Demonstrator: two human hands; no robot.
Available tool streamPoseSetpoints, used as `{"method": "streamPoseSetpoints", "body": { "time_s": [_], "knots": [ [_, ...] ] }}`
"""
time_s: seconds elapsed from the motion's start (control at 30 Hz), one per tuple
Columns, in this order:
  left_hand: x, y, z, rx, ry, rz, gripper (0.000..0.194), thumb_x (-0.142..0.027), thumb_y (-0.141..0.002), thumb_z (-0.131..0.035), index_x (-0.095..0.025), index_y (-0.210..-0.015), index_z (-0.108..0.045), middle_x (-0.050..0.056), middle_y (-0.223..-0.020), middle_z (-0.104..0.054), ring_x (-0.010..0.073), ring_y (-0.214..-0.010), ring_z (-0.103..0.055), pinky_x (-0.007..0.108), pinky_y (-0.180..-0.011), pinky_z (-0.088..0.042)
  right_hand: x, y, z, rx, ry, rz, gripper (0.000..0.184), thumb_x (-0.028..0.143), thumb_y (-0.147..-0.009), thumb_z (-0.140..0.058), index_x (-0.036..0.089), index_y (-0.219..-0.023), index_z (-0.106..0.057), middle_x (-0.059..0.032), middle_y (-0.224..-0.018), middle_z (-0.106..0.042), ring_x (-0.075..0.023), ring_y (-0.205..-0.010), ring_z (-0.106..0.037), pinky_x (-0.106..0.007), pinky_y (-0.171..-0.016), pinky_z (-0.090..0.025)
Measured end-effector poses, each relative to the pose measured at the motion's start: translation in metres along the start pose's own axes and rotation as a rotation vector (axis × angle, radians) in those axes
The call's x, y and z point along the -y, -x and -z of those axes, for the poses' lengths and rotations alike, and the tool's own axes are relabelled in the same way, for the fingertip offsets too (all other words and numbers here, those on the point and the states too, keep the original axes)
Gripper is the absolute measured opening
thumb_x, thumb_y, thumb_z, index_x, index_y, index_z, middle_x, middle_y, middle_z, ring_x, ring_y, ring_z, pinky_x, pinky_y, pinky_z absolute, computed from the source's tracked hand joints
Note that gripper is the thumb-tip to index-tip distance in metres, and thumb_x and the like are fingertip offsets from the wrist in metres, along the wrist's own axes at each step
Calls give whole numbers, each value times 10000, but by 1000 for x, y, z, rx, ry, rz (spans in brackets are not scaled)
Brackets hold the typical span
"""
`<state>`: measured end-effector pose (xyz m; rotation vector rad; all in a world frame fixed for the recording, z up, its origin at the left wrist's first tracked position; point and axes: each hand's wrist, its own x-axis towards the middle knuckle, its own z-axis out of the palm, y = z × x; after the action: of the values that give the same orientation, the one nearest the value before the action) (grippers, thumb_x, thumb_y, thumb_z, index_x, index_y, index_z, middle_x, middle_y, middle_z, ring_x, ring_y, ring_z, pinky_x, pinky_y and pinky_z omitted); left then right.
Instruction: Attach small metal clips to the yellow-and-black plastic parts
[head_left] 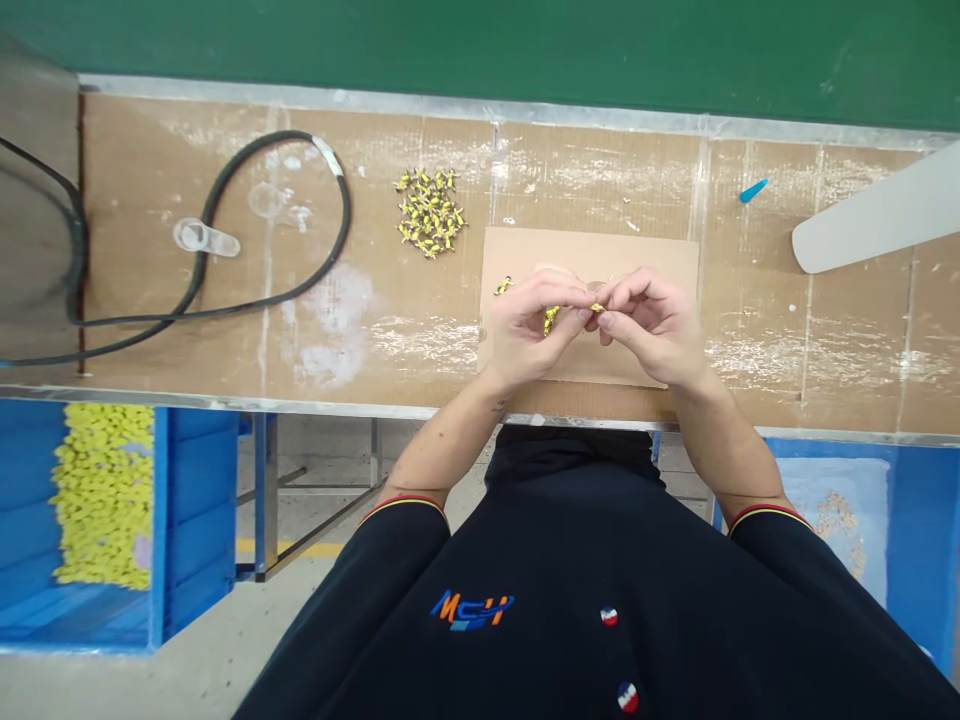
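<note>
My left hand [534, 318] and my right hand [654, 322] meet above a cardboard sheet [682, 262]. Between their fingertips they pinch a small yellow figure [598, 308], mostly covered by the fingers. More yellow and dark pieces [551, 320] show in the gap between my left thumb and forefinger; whether they lie on the sheet or in the palm I cannot tell. One loose yellow and black figure [503, 286] lies on the sheet, left of my left hand. Farther left on the table is a pile of similar small figures [431, 213].
A looped black cable [341, 235] and a clear plastic piece [206, 238] lie at left. A blue pointed piece [754, 190] and a white tapered object [870, 215] are at right. Below the table edge stand a blue crate [196, 520] with yellow pieces and another blue bin [924, 520].
</note>
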<state>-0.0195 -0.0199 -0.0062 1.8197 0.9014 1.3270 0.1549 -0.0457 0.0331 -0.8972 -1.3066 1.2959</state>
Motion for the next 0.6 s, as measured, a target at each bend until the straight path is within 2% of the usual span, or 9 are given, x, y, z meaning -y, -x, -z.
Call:
{"method": "streamPoseSetpoints", "body": {
  "time_s": [0.2,0.37,0.5,0.6],
  "knots": [
    [-1,-3,-1,-41,41,-59,255,-572,-983,-655,-333,-1070,-677,23,-1000,-758,212,-1021,-723,483,-914,-609,-2,2,3,-44,97,112,206,358,-862,-855,233,-856,-691,-31,-951,-757,-162,-879,-738,-318,-761,-649],
    [-1,-3,1,-32,18,-46,210,-531,-988,-666,-329,-1039,-695,15,-982,-768,208,-997,-736,484,-926,-604,-6,3,5,-55,151,110,206,390,-867,-847,241,-871,-704,-38,-978,-762,-177,-908,-743,-339,-777,-651],
    [-3,-3,0,-31,35,-84,103,-425,-990,-690,-334,-1036,-702,1,-983,-779,191,-986,-735,441,-905,-613,-9,4,4,-35,140,131,157,347,-891,-824,249,-893,-701,-26,-971,-751,-172,-929,-745,-325,-792,-649],
    [1,-8,7,-51,-28,-100,120,-433,-993,-677,-316,-1016,-696,7,-960,-773,191,-964,-729,421,-881,-609,-7,4,7,10,155,126,177,347,-903,-811,263,-1007,-694,-37,-1085,-736,-166,-948,-735,-312,-777,-646]
  ]
}}
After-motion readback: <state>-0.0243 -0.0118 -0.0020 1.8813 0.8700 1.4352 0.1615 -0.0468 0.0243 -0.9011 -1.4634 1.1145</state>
